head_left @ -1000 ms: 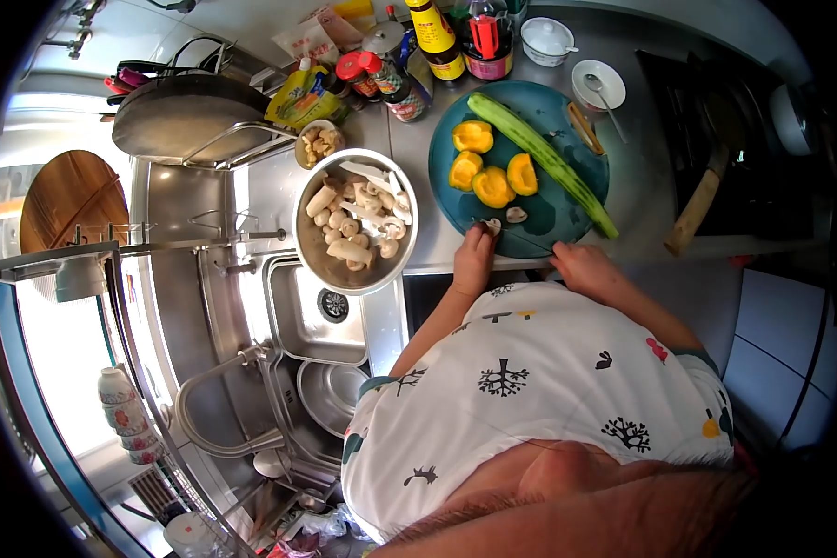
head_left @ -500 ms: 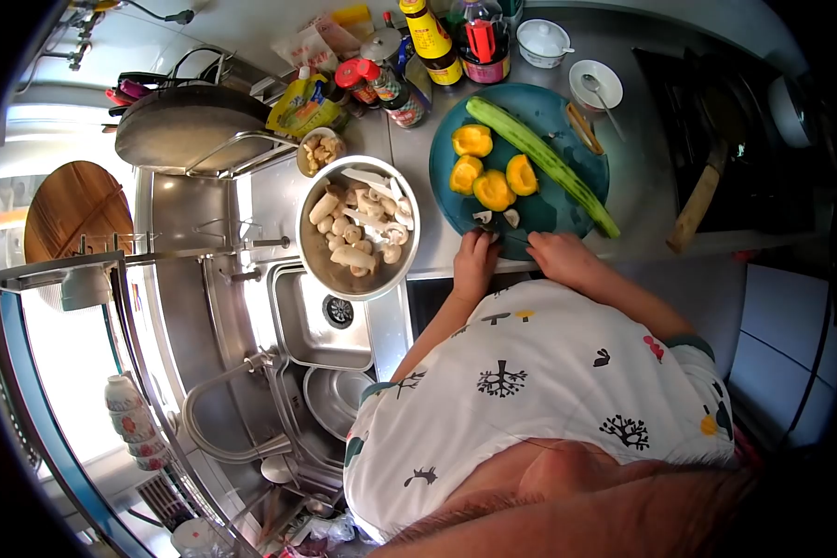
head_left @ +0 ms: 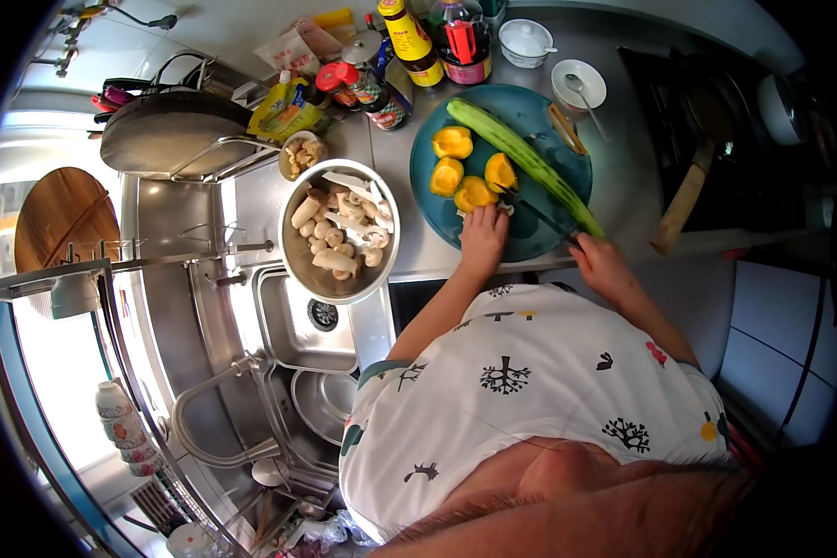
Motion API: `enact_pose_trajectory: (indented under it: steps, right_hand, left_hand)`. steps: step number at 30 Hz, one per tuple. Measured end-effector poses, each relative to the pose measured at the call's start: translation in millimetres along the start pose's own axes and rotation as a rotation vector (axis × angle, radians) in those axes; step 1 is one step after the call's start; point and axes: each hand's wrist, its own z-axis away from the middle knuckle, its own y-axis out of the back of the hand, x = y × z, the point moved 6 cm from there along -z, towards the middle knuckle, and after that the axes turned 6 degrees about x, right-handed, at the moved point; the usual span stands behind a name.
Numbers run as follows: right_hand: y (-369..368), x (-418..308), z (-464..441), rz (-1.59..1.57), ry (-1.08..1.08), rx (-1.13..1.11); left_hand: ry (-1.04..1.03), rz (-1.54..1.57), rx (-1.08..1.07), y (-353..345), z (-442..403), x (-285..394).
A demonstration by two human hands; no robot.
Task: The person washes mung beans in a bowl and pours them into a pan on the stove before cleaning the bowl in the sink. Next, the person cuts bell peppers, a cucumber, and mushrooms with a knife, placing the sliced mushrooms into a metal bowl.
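– Teal board (head_left: 530, 244) under left grip (head_left: 484, 236). Pinching anything?
– Can't tell, too hidden. Bent down at small white pieces (head_left: 504, 209), right by the fingertips.
– And right grip (head_left: 600, 264)?
– Curled tight round the knife (head_left: 541, 216) handle, at the board's near right edge. Running ahead and leftward from right grip, blade over the board, close to left grip's fingertips.
– Got more on the board?
– Yes, logged yellow pieces (head_left: 474, 192) just ahead of left grip. Also a long green vegetable (head_left: 523, 160) ahead of right grip, near end close by.
– Off the board?
– Noted a steel bowl (head_left: 368, 280) of mushrooms (head_left: 333, 238) left of left grip, on the bench (head_left: 627, 186). Plus a spoon (head_left: 581, 91) in a white bowl (head_left: 593, 78), well ahead of right grip.
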Motion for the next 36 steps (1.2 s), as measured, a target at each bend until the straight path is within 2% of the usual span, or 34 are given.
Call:
enact_pose_trajectory:
  steps: [6,11,15,17,21,27,32,36]
  right_hand:
    - [8.7,10.6,7.1,0.013,-0.006,-0.037]
    - [3.5,19.7,22.4,0.097,0.024,-0.185]
    - [-2.3,29.9,31.4,0.112,0.066,-0.146]
    - [-3.8,30.8,34.2,0.075,0.098,-0.115]
    - [-12.3,40.9,40.3,0.115,0.092,-0.148]
    - [-6.5,31.4,36.3,0.078,0.033,-0.196]
    - [-19.3,26.9,17.6,0.071,-0.131,-0.402]
    - [-18.2,33.5,24.4,0.090,-0.066,-0.336]
  left_hand:
    - [0.023,0.063,0.036,2.0,7.7,5.6]
    - [0.093,0.200,-0.029,-9.7,17.3,16.4]
    - [0.133,0.225,-0.020,-12.0,21.0,25.4]
    - [0.146,0.201,-0.085,-14.7,22.2,26.2]
    - [0.135,0.157,-0.098,-17.3,20.5,28.7]
    - [0.120,0.142,-0.151,-16.7,21.1,29.6]
    - [0.106,0.184,-0.141,-12.9,21.7,27.9]
    - [0.159,0.251,-0.046,-6.1,20.1,22.8]
